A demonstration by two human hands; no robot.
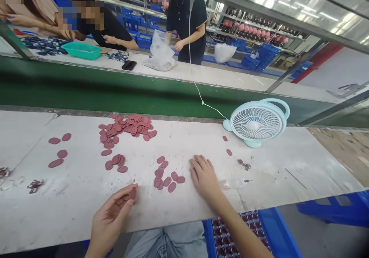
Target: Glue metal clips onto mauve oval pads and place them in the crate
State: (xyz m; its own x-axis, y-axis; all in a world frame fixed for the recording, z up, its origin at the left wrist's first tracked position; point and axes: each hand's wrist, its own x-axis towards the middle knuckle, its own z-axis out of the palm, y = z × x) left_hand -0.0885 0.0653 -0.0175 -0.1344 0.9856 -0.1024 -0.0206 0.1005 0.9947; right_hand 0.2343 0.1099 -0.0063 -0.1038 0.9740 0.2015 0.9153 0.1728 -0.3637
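Note:
My left hand [107,216] is closed around several dark red oval pieces [132,193], with one showing between thumb and fingertips. My right hand [205,178] lies palm down on the white tabletop [161,213], fingers stretched out; whatever is beneath it is hidden. Just left of it are loose red ovals [167,181], some overlapping, some with small holes. Beyond my left hand sits a small cluster of ovals [117,159], and behind that a larger heap [134,125]. A few more ovals [62,153] lie apart at the left.
A light blue fan [256,123] stands at the back right, its white cord [213,107] running upward. Small dark scraps [35,186] lie at left. A blue crate [276,231] is below the table's front edge. Co-workers stand or sit behind the green divider [115,92].

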